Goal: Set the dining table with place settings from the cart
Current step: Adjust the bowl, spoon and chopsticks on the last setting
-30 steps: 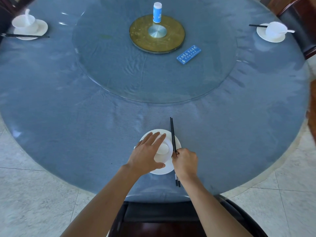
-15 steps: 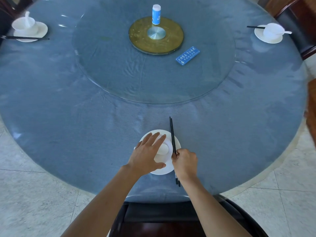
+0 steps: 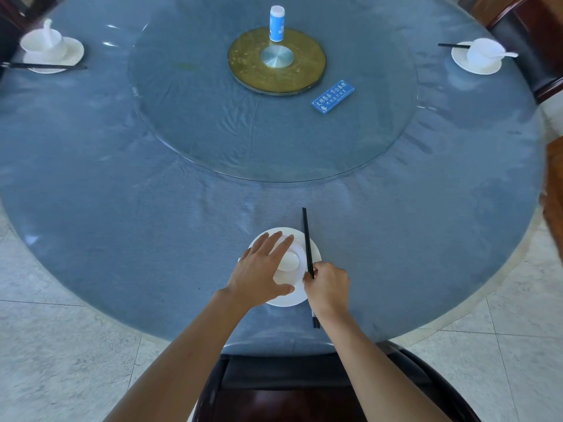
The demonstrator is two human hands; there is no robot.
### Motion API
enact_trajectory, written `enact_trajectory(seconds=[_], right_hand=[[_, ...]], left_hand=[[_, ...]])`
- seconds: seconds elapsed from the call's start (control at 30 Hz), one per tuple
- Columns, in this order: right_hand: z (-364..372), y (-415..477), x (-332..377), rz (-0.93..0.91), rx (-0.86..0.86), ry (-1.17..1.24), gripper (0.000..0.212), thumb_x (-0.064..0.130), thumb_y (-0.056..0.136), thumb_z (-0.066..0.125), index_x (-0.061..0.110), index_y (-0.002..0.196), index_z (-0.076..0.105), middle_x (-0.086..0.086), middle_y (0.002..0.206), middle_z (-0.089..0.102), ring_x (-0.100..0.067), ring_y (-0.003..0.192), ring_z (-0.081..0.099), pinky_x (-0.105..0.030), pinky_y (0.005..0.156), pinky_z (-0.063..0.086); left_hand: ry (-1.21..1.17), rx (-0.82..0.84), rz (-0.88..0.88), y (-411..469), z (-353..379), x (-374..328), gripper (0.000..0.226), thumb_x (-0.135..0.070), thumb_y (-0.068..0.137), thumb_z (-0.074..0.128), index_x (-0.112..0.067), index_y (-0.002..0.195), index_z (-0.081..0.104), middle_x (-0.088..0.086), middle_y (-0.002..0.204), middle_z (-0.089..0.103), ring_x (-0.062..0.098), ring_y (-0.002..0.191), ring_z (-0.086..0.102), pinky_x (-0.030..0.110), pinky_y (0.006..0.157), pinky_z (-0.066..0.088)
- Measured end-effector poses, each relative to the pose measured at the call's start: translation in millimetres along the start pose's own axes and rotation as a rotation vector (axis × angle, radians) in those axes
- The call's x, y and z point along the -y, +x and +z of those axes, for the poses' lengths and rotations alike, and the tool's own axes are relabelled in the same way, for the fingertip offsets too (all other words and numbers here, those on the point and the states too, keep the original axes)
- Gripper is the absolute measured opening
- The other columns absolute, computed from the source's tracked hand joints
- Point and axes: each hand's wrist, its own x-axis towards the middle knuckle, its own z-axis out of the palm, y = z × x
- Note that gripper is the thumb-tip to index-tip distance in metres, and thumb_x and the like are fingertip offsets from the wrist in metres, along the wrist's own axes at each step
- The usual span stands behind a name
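**Near place setting: both hands engaged**

The left hand lies over the white bowl, fingers spread across its top and thumb against its near side, grasping it. The bowl sits on a white plate at the near edge of the round, blue-covered worktop. A white spoon lies in the bowl.

The right hand is curled and pinches the black chopsticks at mid-length. The pair lies across the plate's right rim, with its tips pointing at the glass turntable and its butt ends showing below the wrist.

A far-left setting and a far-right setting each have a bowl, plate, spoon and chopsticks. On the turntable are a white bottle and a blue card.
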Motion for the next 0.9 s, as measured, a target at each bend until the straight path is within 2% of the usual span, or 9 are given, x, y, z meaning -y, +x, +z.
enact_trajectory(seconds=[0.13, 0.27, 0.43, 0.57, 0.77, 0.8, 0.83, 0.87, 0.9], right_hand=[[0.0, -0.4, 0.7, 0.010, 0.000, 0.018, 0.026, 0.017, 0.095, 0.063, 0.014, 0.072, 0.050, -0.018, 0.085, 0.074, -0.029, 0.069, 0.045, -0.030, 0.062, 0.032], [-1.4, -0.6, 1.8, 0.013, 0.016, 0.041, 0.022, 0.019, 0.094, 0.065, 0.011, 0.074, 0.061, -0.016, 0.080, 0.072, -0.028, 0.068, 0.047, -0.028, 0.059, 0.033], [-3.5, -1.6, 2.2, 0.006, 0.025, 0.039, 0.031, 0.020, 0.092, 0.067, 0.014, 0.068, 0.048, -0.009, 0.069, 0.058, -0.028, 0.066, 0.048, -0.029, 0.061, 0.034], [-3.0, -1.6, 1.6, 0.003, 0.034, 0.025, 0.050, 0.022, 0.091, 0.068, 0.021, 0.057, 0.031, -0.001, 0.063, 0.046, -0.029, 0.066, 0.043, -0.028, 0.056, 0.031], [-11.9, -7.9, -5.8, -0.009, -0.032, 0.064, 0.050, 0.027, 0.095, 0.066, 0.024, 0.059, 0.031, 0.007, 0.057, 0.037, -0.029, 0.066, 0.048, -0.029, 0.061, 0.032], [-18.6, -10.6, -9.3, -0.013, -0.052, 0.088, 0.040, 0.029, 0.097, 0.064, 0.023, 0.063, 0.044, 0.005, 0.061, 0.048, -0.032, 0.071, 0.058, -0.030, 0.062, 0.036], [-25.3, -13.5, -14.9, -0.033, -0.070, 0.101, 0.025, 0.031, 0.100, 0.062, 0.017, 0.079, 0.063, -0.002, 0.074, 0.065, -0.036, 0.084, 0.067, -0.032, 0.067, 0.044], [-32.1, -13.8, -23.4, -0.058, -0.101, 0.114, 0.025, 0.032, 0.102, 0.061, 0.010, 0.109, 0.072, -0.011, 0.099, 0.075, -0.038, 0.104, 0.070, -0.037, 0.081, 0.052], [-42.5, -14.2, -35.3, -0.080, -0.122, 0.117, 0.042, 0.033, 0.103, 0.060, 0.006, 0.135, 0.064, -0.018, 0.125, 0.072, -0.039, 0.121, 0.065, -0.042, 0.098, 0.051]], left_hand=[[0.001, -0.005, 0.003, -0.8, 0.2, -0.2, 0.109, -0.051, 0.077, 0.083, -0.032, 0.163, 0.018, -0.005, 0.171, 0.021, 0.023, 0.159, 0.014, 0.045, 0.123, 0.029], [0.008, 0.000, 0.002, -0.1, 0.2, -0.3, 0.109, -0.052, 0.078, 0.082, -0.032, 0.163, 0.017, -0.005, 0.171, 0.020, 0.022, 0.159, 0.013, 0.045, 0.123, 0.028], [0.012, -0.004, 0.005, 1.2, 0.2, 0.1, 0.108, -0.053, 0.078, 0.082, -0.032, 0.163, 0.018, -0.005, 0.171, 0.021, 0.022, 0.159, 0.013, 0.045, 0.123, 0.028], [0.018, -0.017, 0.011, 1.6, -1.4, 0.6, 0.106, -0.054, 0.079, 0.080, -0.030, 0.163, 0.020, -0.005, 0.170, 0.022, 0.022, 0.158, 0.015, 0.046, 0.122, 0.029], [0.026, -0.096, 0.010, 2.9, -6.9, -5.4, 0.088, -0.064, 0.091, 0.062, -0.023, 0.161, 0.029, 0.001, 0.168, 0.029, 0.027, 0.157, 0.021, 0.046, 0.123, 0.024], [0.032, -0.106, 0.015, 4.4, -8.7, -10.3, 0.085, -0.065, 0.093, 0.057, -0.022, 0.161, 0.029, 0.002, 0.169, 0.028, 0.028, 0.158, 0.020, 0.047, 0.125, 0.021], [0.040, -0.112, 0.022, 6.6, -10.3, -16.6, 0.083, -0.065, 0.096, 0.051, -0.021, 0.162, 0.026, 0.003, 0.170, 0.025, 0.029, 0.159, 0.016, 0.048, 0.127, 0.018], [0.054, -0.115, 0.034, 10.3, -11.4, -24.8, 0.083, -0.066, 0.098, 0.045, -0.021, 0.163, 0.022, 0.003, 0.172, 0.021, 0.030, 0.160, 0.010, 0.049, 0.129, 0.014], [0.078, -0.115, 0.056, 15.2, -12.0, -37.6, 0.083, -0.067, 0.099, 0.040, -0.021, 0.164, 0.016, 0.003, 0.174, 0.015, 0.029, 0.161, 0.004, 0.049, 0.130, 0.010]])
